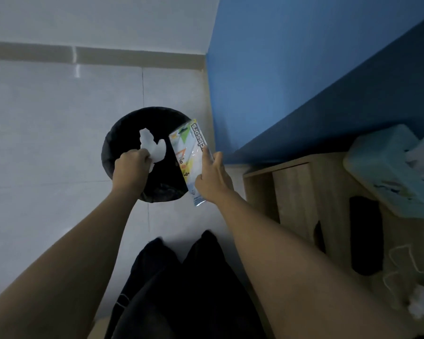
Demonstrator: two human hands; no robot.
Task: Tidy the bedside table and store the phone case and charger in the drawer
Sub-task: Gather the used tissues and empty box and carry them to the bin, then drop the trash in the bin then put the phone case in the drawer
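Head view: left hand (132,165) grips one tissue (152,146), right hand (212,181) one scissors pack (190,157), over one bin (108,152).

The bin (123,148) is set on the floor (47,118), left of the worktop (333,182). A crumpled tissue (154,148) and a scissors packet (190,152) are held above the bin. On the worktop, a tissue box (387,172) is placed behind a phone case (365,236) and a charger (419,299).
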